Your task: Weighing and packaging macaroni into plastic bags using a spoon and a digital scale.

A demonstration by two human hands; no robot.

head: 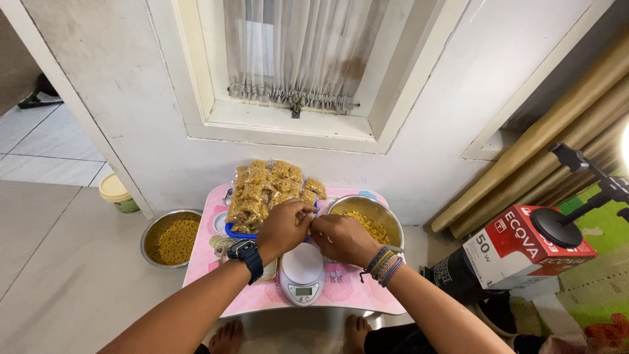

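Observation:
My left hand [283,227], with a dark watch on its wrist, and my right hand [341,238], with woven bracelets, meet over a small pink table [354,296]. Both pinch the same small clear bag [306,218], mostly hidden by my fingers. A white kitchen scale [302,273] sits just below the hands. A pile of filled clear snack bags [265,191] stands in a blue tray [234,231] behind my left hand. A metal bowl of yellow snacks [375,216] sits behind my right hand.
A second metal bowl of yellow snacks [171,238] rests on the floor left of the table. A small tub [116,192] stands by the wall. A red and white box [521,252] and a black stand [590,190] are at the right. My bare feet [229,337] show under the table.

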